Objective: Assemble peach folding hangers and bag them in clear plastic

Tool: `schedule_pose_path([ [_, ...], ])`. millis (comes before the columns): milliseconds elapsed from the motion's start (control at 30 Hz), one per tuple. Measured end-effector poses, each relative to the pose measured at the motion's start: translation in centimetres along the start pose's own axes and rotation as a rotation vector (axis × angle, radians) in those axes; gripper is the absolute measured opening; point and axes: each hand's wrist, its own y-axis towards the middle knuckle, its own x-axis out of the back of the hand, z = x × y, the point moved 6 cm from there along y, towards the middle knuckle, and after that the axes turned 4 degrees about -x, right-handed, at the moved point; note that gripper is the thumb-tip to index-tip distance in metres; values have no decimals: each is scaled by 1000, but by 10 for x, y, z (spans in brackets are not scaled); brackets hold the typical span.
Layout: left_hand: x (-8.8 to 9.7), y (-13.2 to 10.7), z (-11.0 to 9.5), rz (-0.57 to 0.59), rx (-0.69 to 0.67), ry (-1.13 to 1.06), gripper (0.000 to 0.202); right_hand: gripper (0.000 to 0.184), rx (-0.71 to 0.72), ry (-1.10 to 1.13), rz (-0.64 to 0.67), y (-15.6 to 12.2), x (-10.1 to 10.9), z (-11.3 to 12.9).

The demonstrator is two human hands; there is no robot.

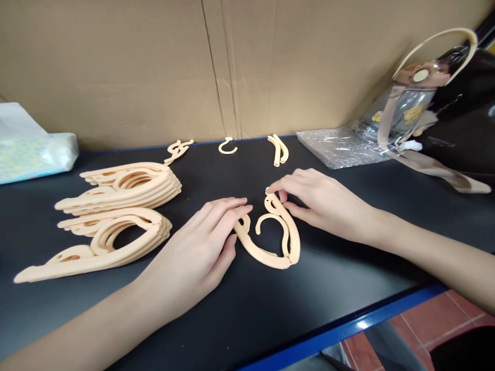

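Observation:
A peach plastic folding hanger (276, 247) lies folded on the black table (348, 268) between my hands, its small hook curled inside the loop. My left hand (204, 245) rests flat with fingers together, fingertips pressing the hanger's left arm near its end. My right hand (320, 198) pinches the hanger's upper end between thumb and fingers. Two stacks of the same hangers, the far stack (131, 185) and the near stack (104, 242), lie to the left of my left hand.
Loose peach parts lie near the cardboard wall (154, 67): a joined piece (178, 149), a single hook (227, 147), a pair of curved arms (279, 149). A clear plastic bag (336, 147), a strapped water bottle (410, 103) and a wrapped packet (31, 149) sit at the sides.

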Motion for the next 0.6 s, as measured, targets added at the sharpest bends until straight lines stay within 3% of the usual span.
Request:
schedule_pose_path([
  [333,-1,0,-1,-22,-7,0,46,15,-2,171,39,2,0,5],
  [500,-1,0,-6,1,-51,22,66,17,-66,644,203,1,-3,12],
  [600,2,-1,-13,1,-96,34,67,22,-156,957,305,-1,-9,14],
])
